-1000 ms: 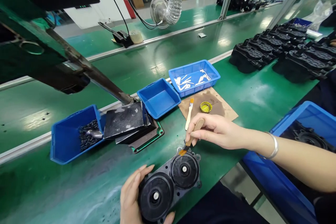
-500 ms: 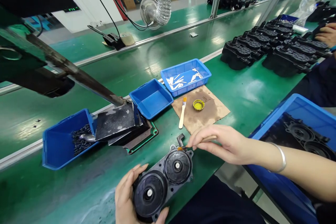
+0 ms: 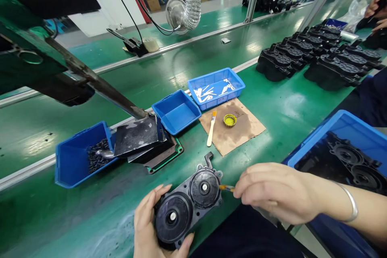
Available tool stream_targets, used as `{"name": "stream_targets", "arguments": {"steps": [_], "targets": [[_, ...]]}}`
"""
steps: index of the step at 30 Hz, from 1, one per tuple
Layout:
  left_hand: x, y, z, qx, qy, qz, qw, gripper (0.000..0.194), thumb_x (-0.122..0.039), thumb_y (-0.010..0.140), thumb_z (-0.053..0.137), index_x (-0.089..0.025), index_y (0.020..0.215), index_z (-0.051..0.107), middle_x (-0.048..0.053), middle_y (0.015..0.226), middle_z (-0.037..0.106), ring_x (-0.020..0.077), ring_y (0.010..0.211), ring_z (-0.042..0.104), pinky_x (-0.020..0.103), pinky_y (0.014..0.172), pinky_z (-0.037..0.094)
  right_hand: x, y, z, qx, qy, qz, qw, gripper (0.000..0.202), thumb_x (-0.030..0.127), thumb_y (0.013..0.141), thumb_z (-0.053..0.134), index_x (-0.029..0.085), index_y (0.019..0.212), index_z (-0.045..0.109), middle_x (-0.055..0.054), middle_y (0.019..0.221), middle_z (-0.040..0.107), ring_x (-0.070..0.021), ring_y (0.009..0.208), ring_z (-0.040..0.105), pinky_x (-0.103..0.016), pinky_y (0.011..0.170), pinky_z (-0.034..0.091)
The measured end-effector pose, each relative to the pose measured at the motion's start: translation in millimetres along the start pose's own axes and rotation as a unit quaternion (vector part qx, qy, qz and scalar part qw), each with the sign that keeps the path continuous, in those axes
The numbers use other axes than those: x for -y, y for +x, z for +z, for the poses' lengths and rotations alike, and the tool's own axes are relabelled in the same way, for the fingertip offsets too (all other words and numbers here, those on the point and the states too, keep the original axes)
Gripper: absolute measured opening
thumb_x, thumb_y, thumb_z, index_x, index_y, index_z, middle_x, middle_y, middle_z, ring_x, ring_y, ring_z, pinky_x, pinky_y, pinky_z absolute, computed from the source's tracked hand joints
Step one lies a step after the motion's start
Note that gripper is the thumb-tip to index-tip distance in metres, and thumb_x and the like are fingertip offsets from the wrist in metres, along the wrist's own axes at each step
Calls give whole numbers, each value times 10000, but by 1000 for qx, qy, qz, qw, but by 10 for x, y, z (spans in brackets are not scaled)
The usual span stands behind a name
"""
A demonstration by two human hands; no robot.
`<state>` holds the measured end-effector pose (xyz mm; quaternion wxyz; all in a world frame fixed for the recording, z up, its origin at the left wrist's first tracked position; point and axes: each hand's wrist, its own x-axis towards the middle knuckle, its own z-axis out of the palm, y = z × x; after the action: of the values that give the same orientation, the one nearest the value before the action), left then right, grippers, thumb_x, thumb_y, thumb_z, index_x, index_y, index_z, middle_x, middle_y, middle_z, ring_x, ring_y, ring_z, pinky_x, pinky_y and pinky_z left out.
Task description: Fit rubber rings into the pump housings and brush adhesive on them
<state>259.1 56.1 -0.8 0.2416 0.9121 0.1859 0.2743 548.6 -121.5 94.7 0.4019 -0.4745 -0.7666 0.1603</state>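
Note:
A black housing part [image 3: 196, 212] with two round discs, each with a white centre, lies on the green bench. My left hand [image 3: 149, 225] wraps round its lower left end, thumb at the near edge. Pinched in my right hand [image 3: 275, 189] is a small brush [image 3: 226, 188], its orange bristles at the right rim of the smaller disc. Most of the brush's handle is hidden by my fingers. Beyond the part, a second brush [image 3: 211, 129] with a pale handle and a small yellow dish [image 3: 229, 120] of yellowish liquid rest on a stained cardboard sheet [image 3: 250, 130].
A blue tray [image 3: 216, 84] holds white pins; beside it is a blue bin [image 3: 176, 112]. Another bin [image 3: 71, 161] contains small dark pieces. A machine arm [image 3: 102, 84] overhangs the left. Black housings [image 3: 329, 68] stand right, near another person's hands [image 3: 376, 10]. A blue crate [image 3: 335, 123] holds similar parts.
My right hand has moved the brush from the top of the smaller disc round to its right side, towards me. My left hand keeps its hold on the housing part.

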Motion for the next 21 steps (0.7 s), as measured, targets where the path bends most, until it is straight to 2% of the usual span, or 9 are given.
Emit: {"name": "stream_targets", "arguments": {"steps": [4,6,9,13,18,21], "targets": [[8,-9,14,-3,-1,1,1000,985,-360,793,756,-146,1591,220,196,1305,578,392,1264,535,577,1006,470,-125,71,88,-81,-3,21,997,203,66,1024,467,149,1187,554,-141,1044,729,-180,1022,703,-325,882,600],[2,-10,17,-5,1,-3,1000,981,-376,800,753,-165,1595,219,195,1309,574,398,1253,541,594,995,471,-167,105,140,-91,-12,26,995,186,79,1025,478,152,1175,561,-138,1036,733,-185,1018,708,-328,878,603],[-20,-8,21,-5,-6,-6,1000,984,-363,805,752,-182,1601,203,199,1333,557,395,1263,536,598,997,471,-138,104,171,-73,-22,18,997,178,81,1013,479,142,1160,558,-143,999,725,-191,958,703,-328,825,610],[-56,10,34,-16,-17,-4,1000,973,-343,811,742,-173,1601,200,202,1327,554,388,1270,528,595,1020,450,24,20,156,-45,-34,15,998,238,47,971,477,122,1185,549,-154,965,724,-207,932,703,-333,796,614],[-87,52,46,-30,-23,9,999,952,-353,826,733,-154,1596,210,199,1311,566,378,1287,508,574,1040,437,209,-8,174,29,-52,-24,998,271,85,989,454,133,1241,543,-154,1017,760,-222,929,737,-335,824,632],[-111,53,40,-32,-30,11,999,952,-379,839,739,-147,1593,207,198,1329,563,359,1309,492,545,1067,438,272,45,174,26,-43,-36,998,280,91,1000,455,144,1263,535,-147,1027,763,-217,934,747,-322,837,636]]}}
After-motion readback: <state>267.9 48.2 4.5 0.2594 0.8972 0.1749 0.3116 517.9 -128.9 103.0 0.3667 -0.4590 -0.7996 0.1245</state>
